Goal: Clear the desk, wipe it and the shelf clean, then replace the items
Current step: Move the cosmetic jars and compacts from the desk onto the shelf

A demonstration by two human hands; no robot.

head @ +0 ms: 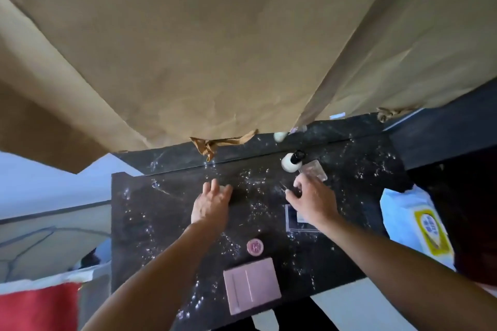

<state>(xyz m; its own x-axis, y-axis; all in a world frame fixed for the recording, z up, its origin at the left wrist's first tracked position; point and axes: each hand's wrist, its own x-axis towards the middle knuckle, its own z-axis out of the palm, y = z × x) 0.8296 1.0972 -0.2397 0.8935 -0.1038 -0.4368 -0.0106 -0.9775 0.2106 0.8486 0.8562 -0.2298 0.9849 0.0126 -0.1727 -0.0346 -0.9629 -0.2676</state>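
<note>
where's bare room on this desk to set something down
Bare: left side of the desk, from its edge to the left hand, and the right strip between the right hand and the blue bag. Crowded: far right-centre, where white bottle, clear square and right hand cluster.

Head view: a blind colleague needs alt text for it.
Two hands over a dark marble desk: the left hand lies flat, the right hand hovers by a white bottle. A pink card and pink round lid lie nearer.
</note>
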